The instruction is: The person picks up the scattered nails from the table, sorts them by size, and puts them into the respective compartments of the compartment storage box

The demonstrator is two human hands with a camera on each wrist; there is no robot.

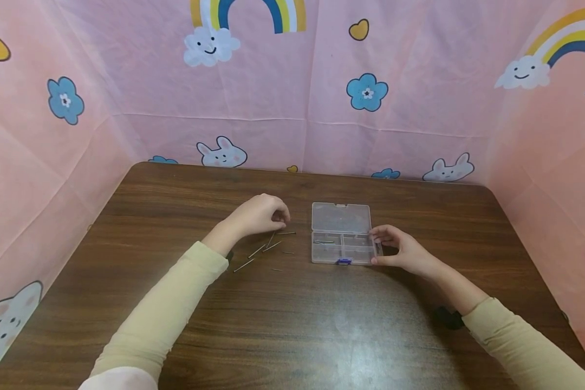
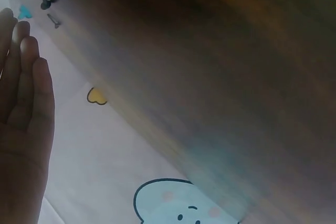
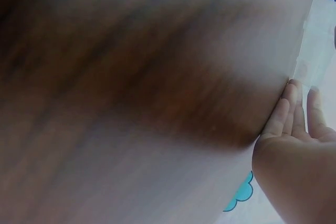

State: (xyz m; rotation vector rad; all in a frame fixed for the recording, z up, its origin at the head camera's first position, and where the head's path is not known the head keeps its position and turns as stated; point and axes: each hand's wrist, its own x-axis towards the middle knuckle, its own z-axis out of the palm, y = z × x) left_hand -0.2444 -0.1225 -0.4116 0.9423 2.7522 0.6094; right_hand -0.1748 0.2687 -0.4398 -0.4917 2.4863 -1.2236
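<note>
- We see the left hand point(image 1: 260, 214) bent downward over the worktop point(image 1: 283, 325), its thumb near its fingers; we cannot tell whether it pinches anything.
- Just below and beside that hand we find several long nails point(image 1: 244, 265) lying loose at various slants, the farthest right close under its fingertips.
- A little nearer to us than those fingertips, and slightly apart from the long ones, lie two small nails point(image 1: 288, 252).
- We see the right hand point(image 1: 404, 252) grasping the right side of a clear box point(image 1: 327, 255), thumb at the near corner and fingers farther back.
- The box rests to the left of this hand and to the right of the other, its lid point(image 1: 341, 218) laid open on the side away from us.
- Left of the right hand, on the box's near edge, we notice a blue latch point(image 1: 344, 261).
- Across the box from that hand, a few stored nails point(image 1: 324, 242) lie in the far left compartment.
- Behind each hand we see a pale yellow sleeve point(image 1: 158, 314).
- Beyond both hands hangs pink cloth point(image 1: 273, 81) printed with rainbows, clouds, rabbits and flowers.
</note>
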